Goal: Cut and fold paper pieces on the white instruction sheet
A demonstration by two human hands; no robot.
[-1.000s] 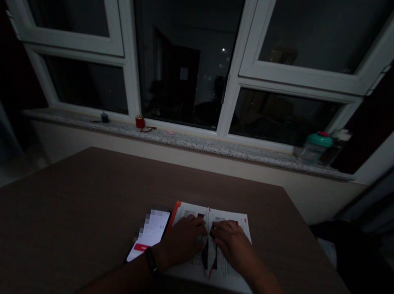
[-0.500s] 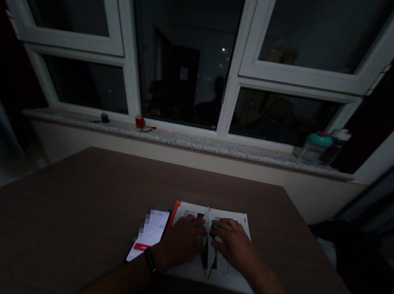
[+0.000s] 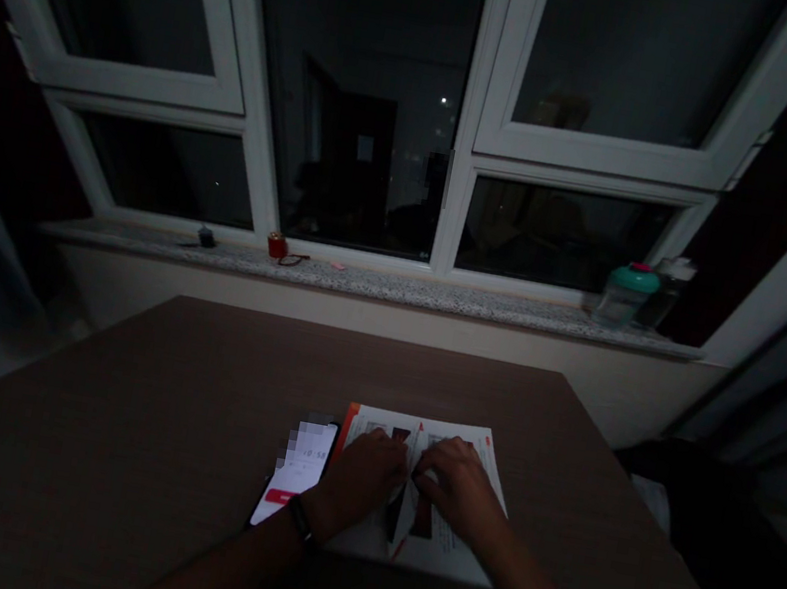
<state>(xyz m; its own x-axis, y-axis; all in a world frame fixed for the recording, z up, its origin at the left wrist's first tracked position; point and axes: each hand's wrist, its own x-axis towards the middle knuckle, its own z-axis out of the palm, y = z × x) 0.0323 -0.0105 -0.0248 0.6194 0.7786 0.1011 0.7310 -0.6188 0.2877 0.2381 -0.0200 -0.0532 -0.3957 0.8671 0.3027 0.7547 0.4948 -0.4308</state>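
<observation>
An open book (image 3: 444, 547) with printed pages and an orange left edge lies on the table. One of its pages (image 3: 405, 520) stands up along the middle, between my two hands. My left hand (image 3: 374, 469) rests over the left side, fingers curled in against the raised page. From the right, my right hand (image 3: 456, 478) has its thumb and fingers closed at the same page. The fingertips are dim and partly hidden. Left of the book, close to my left wrist with its dark band (image 3: 302, 520), lies a phone (image 3: 296, 470) with a lit screen.
The brown table (image 3: 210, 384) reaches to the wall under a granite windowsill (image 3: 380, 284). On the sill stand a teal-lidded bottle (image 3: 626, 295), a clear bottle (image 3: 672, 283), a small red jar (image 3: 277, 246) and a small dark bottle (image 3: 207, 237). Dark items (image 3: 691, 509) are at the right.
The raised page has swung from leaning right to nearly upright, its lower end shifting left. My right hand has moved slightly left, with fingers more curled. My left hand has hardly moved.
</observation>
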